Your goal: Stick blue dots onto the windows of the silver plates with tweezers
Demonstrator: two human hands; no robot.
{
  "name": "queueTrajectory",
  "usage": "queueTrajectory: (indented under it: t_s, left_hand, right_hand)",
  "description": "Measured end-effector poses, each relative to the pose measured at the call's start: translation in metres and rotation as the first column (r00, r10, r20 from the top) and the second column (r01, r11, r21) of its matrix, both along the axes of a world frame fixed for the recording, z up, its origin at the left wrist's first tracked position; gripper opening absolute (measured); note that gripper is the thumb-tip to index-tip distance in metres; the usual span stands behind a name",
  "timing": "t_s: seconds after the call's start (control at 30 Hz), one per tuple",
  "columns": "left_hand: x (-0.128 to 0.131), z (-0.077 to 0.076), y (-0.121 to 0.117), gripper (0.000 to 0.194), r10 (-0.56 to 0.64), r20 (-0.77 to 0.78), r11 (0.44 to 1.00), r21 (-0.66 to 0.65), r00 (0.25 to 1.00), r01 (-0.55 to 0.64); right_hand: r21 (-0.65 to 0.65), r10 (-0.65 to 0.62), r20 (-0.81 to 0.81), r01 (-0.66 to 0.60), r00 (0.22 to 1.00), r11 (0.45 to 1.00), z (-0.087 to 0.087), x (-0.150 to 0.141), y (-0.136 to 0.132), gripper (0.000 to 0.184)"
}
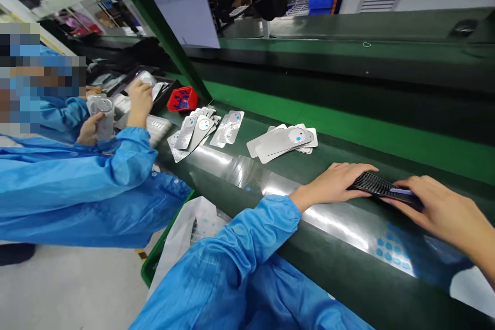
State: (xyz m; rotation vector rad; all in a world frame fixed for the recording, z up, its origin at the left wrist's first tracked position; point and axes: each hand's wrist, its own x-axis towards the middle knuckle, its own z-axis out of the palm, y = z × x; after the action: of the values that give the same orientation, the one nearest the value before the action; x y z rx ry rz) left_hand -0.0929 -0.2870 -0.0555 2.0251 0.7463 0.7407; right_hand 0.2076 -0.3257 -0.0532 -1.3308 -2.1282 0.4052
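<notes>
- A dark green bench (328,263) was seen running from about ten o'clock down to four — the work was laid out along it.
- At nine o'clock, a co-worker's blue sleeve (77,175) was seen well apart from the work in hand.
- The bench was partly covered by a shiny clear strip (340,221), passing below the held pieces.
- A loose pile of silver cards (273,147) was left untouched at ten o'clock from the hands.
- The nine o'clock end of the stack was gripped by the left hand (344,182), the three o'clock end by the right hand (439,203); both were closed narrowly around it.
- The dark stack (373,184) was held between them over the bench, edges up. The step was judged to be steadying or evening it; for the next move, level, matched pressure was needed lest pieces be fanned out.
- A pale violet sliver (402,191) was shown along its side — its nature could not be told.
</notes>
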Motion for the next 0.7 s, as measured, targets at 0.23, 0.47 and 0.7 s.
queueTrajectory:
  t_s: [0.23, 0.47, 0.7]
  left_hand:
    - [0.009, 0.024, 0.031, 0.08, 0.08, -0.165, 0.984, -0.147, 0.983, -0.105]
    - [0.013, 0.038, 0.055, 0.071, 0.274, -0.288, 0.953, -0.05, 0.918, -0.3]
    - [-0.036, 0.054, -0.019, 0.048, 0.401, 0.006, 0.914, 0.068, 0.916, -0.401]
  right_hand:
    - [0.147, -0.017, 0.188, -0.011, 0.982, 0.989, 0.023, 0.001, 0.023, 0.084]
    - [-0.056, 0.03, 0.321, -0.012, 0.947, 0.998, 0.008, -0.009, 0.05, 0.087]
    - [-0.161, -0.213, 0.227, 0.252, 0.95, 0.954, 0.022, 0.019, 0.077, 0.107]
